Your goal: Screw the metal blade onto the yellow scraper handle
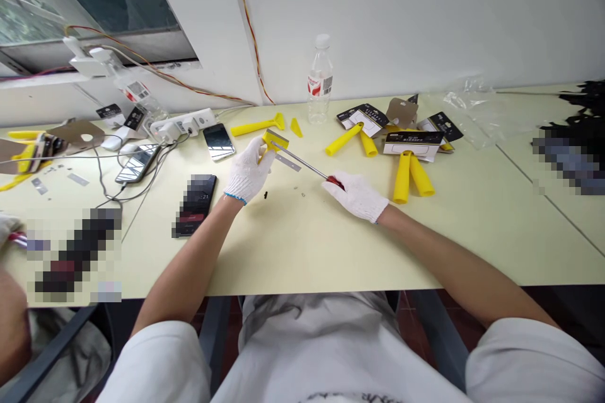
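My left hand (248, 171), in a white knit glove, is closed around a yellow scraper head (269, 140) with a metal plate at its edge. My right hand (358, 195), gloved too, grips the red handle of a screwdriver (306, 164). The long shaft points left, its tip at the scraper head; whether it sits in a screw is too small to tell. Just below the head shows a thin metal blade (289, 164). Behind it lie a yellow scraper handle (253, 128) and a small yellow triangular piece (296, 128). A tiny black part (265, 195) rests near my left wrist.
Packaged yellow scrapers (410, 176) lie at the right, beside clear plastic bags (477, 113). A water bottle (320, 85) stands by the wall. Phones (218, 141), cables and a power strip (189, 123) occupy the left. A co-worker's arm (12, 321) reaches in there.
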Demonstrator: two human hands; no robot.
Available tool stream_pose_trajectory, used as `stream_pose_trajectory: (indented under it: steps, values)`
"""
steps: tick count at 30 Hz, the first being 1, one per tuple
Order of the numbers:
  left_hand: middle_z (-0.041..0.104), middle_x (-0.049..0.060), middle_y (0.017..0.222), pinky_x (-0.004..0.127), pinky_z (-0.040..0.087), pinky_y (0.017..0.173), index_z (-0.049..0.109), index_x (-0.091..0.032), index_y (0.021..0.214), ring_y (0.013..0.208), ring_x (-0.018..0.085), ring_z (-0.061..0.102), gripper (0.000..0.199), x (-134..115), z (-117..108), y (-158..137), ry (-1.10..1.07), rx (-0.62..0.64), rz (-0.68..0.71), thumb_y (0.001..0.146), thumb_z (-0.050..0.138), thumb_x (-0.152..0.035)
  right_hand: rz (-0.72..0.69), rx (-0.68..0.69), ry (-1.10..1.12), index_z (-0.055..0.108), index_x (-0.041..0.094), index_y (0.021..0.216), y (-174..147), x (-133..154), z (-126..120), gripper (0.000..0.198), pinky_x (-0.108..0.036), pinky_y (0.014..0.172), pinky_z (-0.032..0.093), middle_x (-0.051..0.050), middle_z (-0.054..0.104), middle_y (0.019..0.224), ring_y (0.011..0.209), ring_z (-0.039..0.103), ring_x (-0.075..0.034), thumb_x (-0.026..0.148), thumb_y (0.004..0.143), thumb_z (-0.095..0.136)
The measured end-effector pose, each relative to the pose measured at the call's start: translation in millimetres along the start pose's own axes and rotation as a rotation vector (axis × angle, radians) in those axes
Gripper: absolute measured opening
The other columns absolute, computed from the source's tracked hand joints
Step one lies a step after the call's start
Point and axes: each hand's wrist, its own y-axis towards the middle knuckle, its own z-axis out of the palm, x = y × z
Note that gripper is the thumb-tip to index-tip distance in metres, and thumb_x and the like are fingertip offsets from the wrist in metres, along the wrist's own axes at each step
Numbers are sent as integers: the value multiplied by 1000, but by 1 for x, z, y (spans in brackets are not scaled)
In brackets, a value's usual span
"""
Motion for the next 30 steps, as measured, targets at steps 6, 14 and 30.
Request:
stream_pose_trajectory:
  steps: [6, 14, 30]
  values:
    - [80, 3, 104, 30, 53, 73, 66, -23, 126, 72, 18, 74, 21, 1, 2, -1, 94, -36, 20, 109, 61, -35, 39, 11, -14, 47, 27, 82, -2, 7, -3, 39, -34, 73, 40, -3, 62, 75, 70, 55, -21, 48, 112, 60]
    - [71, 5, 86, 30, 49, 75, 60, -23, 105, 79, 23, 69, 11, 9, 5, -2, 303, -85, 155, 110, 60, -34, 368, 579, 882, 57, 25, 99, -13, 7, -35, 48, -24, 41, 24, 4, 51, 72, 46, 29, -12, 71, 111, 49]
    - [66, 8, 87, 36, 57, 90, 68, -25, 112, 93, 29, 70, 20, 19, 3, 2, 185, -128, 172, 110, 61, -44, 117, -116, 160, 66, 24, 96, -17, 12, -15, 28, -35, 75, 47, -9, 72, 92, 85, 64, -27, 51, 105, 67]
